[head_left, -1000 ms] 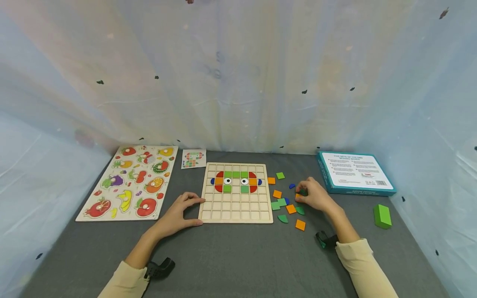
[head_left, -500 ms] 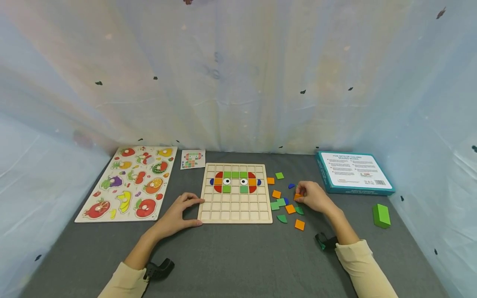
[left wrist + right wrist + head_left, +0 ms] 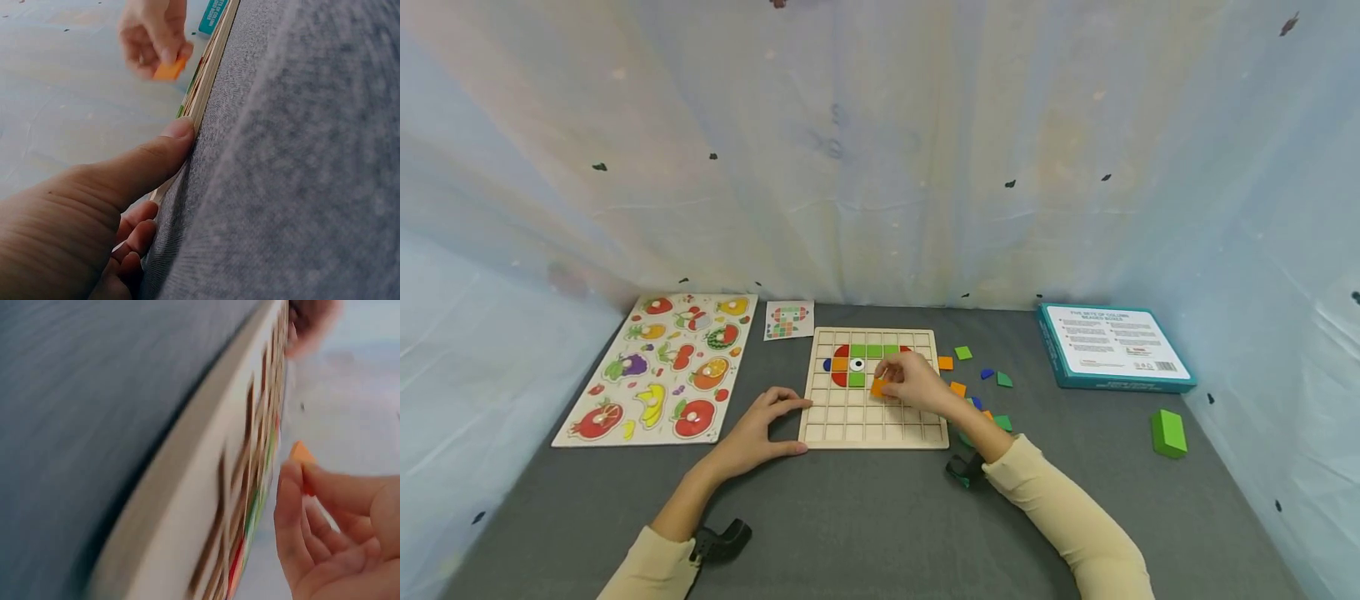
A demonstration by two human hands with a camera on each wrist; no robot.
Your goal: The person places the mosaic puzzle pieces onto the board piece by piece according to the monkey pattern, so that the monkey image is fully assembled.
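My right hand (image 3: 916, 383) pinches an orange square tile (image 3: 877, 388) between thumb and fingertips, over the middle of the wooden grid board (image 3: 857, 421). In the left wrist view the orange tile (image 3: 169, 69) shows raised above the board's surface. Red, green, orange and blue pieces and a round eye piece (image 3: 857, 364) sit in the board's upper rows; the right part of this pattern is hidden behind my hand. My left hand (image 3: 758, 429) touches the board's left edge, thumb near the lower corner and index finger higher up, the two spread apart.
Loose orange, green and blue tiles (image 3: 964, 353) lie right of the board, some hidden by my right forearm. A picture card (image 3: 789, 321) and a fruit puzzle board (image 3: 658, 367) lie at left. A teal box (image 3: 1120, 346) and a green block (image 3: 1168, 434) stand at right.
My right hand has picked the orange tile from the loose pieces and carried it left over the board. A green piece it was holding earlier now lies among them. My left hand stays put.
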